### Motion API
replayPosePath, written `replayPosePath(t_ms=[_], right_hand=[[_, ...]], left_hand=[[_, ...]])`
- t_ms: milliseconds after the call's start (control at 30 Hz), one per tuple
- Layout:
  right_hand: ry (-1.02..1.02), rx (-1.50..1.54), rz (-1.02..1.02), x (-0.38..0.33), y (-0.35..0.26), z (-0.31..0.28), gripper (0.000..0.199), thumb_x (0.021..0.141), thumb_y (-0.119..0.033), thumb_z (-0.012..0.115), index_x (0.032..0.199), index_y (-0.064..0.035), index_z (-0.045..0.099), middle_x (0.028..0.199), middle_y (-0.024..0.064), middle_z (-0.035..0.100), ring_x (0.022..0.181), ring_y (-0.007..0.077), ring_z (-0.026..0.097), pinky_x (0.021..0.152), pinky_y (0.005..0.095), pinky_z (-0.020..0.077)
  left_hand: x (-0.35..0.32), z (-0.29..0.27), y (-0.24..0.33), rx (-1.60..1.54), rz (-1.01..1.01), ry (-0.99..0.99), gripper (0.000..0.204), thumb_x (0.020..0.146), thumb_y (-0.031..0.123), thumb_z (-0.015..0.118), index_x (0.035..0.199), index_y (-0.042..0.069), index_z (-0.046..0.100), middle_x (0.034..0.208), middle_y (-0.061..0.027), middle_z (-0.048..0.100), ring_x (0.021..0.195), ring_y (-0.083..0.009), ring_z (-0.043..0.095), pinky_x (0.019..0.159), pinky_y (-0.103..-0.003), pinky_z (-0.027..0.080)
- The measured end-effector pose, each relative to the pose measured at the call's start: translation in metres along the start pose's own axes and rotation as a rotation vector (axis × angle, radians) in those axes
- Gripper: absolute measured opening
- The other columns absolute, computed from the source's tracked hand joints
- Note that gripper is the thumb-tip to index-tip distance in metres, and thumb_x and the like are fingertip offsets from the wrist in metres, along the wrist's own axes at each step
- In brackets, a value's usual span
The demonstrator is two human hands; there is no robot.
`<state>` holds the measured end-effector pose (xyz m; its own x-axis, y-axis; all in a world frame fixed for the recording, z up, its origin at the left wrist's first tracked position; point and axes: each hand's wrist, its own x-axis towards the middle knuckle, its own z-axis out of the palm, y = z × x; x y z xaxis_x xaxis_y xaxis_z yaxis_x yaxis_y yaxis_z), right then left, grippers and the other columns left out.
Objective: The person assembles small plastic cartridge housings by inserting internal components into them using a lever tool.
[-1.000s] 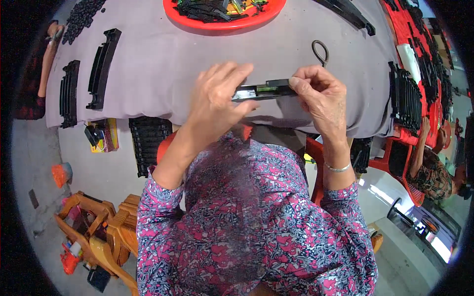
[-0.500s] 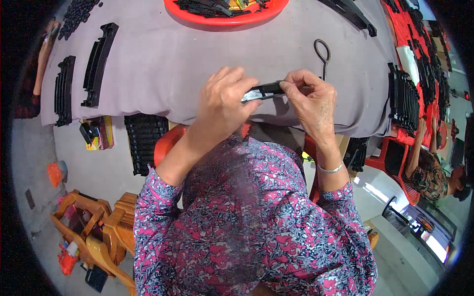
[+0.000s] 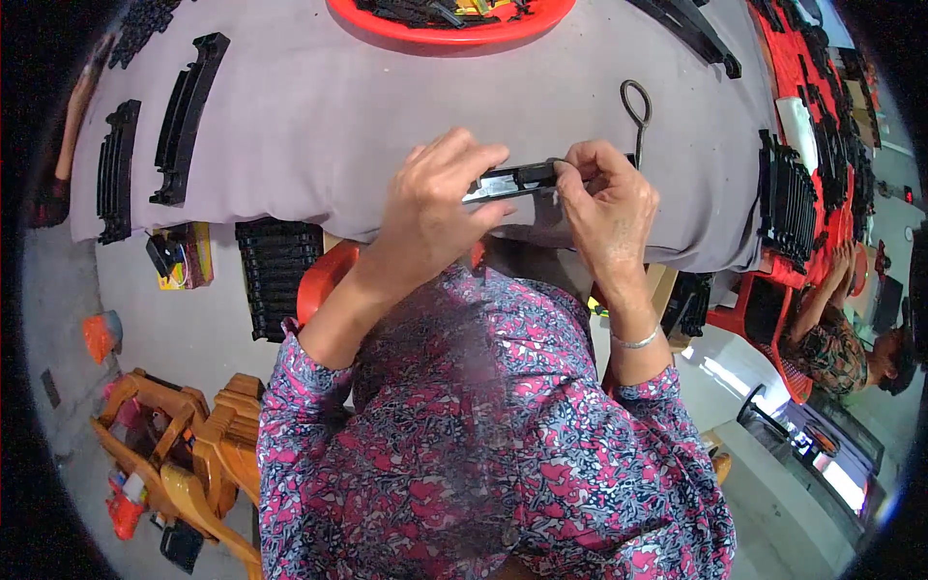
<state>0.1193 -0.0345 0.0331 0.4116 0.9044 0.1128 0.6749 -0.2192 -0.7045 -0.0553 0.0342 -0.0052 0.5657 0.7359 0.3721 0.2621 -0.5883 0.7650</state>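
Between my two hands, near the table's front edge, is a narrow black plastic part (image 3: 531, 176) with a shiny silver-white stretch toward its left end. My left hand (image 3: 433, 188) holds that left end between thumb and curled fingers, which hide its tip. At the other end, the thumb and forefinger of my right hand (image 3: 611, 203) pinch the part. Whether a smaller piece is in that pinch is hidden by the fingers. Just beyond my right hand lies a dark metal rod with a loop handle (image 3: 635, 103); its lower end is partly covered.
A red basin (image 3: 454, 43) of small black pieces stands at the far side. Long black strips (image 3: 188, 121) lie on the left of the grey cloth (image 3: 319, 126), and stacked black strips (image 3: 788, 198) on the right. Another person (image 3: 841, 333) sits at the far right.
My left thumb and fingers have spread slightly, baring more of the silver-white stretch. My right hand keeps its pinch. The whole view has shifted a little.
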Motion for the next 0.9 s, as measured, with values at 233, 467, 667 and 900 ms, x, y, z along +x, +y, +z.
replayPosePath(t_ms=[233,467,667,900], right_hand=[[0.102,0.092,0.065,-0.006,0.008,0.008,0.007,0.082,-0.005,0.068,0.084,-0.0001,0.065,0.068,0.0083,0.064,0.058,0.0134,0.060,0.058,0.0293,0.0489],[0.060,0.253,0.210,-0.004,0.009,0.005,0.007,0.083,-0.005,0.070,0.083,0.0005,0.066,0.066,0.0025,0.061,0.059,0.0061,0.053,0.057,0.0246,0.0454],[0.062,0.186,0.164,-0.002,0.011,0.007,0.009,0.083,-0.008,0.070,0.085,-0.0003,0.067,0.065,0.0023,0.060,0.060,0.0061,0.053,0.057,0.0257,0.0452],[0.073,0.086,0.103,-0.002,0.006,0.006,0.007,0.081,-0.007,0.068,0.082,-0.0002,0.066,0.065,0.0088,0.062,0.056,0.0130,0.057,0.057,0.0289,0.0471]], left_hand=[[0.000,0.002,0.002,-0.057,-0.025,0.006,0.047,0.063,0.006,0.081,0.107,0.004,0.064,0.092,-0.0100,0.060,0.087,-0.0301,0.061,0.077,-0.041,0.048],[0.002,0.006,0.002,-0.041,-0.029,0.005,0.050,0.062,0.005,0.081,0.109,0.004,0.063,0.090,-0.0104,0.060,0.085,-0.0306,0.061,0.075,-0.041,0.048],[0.003,0.006,-0.001,-0.025,-0.004,0.024,0.048,0.064,0.002,0.079,0.109,0.001,0.064,0.087,-0.0112,0.062,0.081,-0.0278,0.063,0.073,-0.038,0.052],[0.000,0.002,-0.001,-0.065,-0.028,-0.010,0.047,0.066,0.007,0.079,0.110,0.004,0.063,0.094,-0.0103,0.061,0.088,-0.0307,0.061,0.078,-0.041,0.048]])
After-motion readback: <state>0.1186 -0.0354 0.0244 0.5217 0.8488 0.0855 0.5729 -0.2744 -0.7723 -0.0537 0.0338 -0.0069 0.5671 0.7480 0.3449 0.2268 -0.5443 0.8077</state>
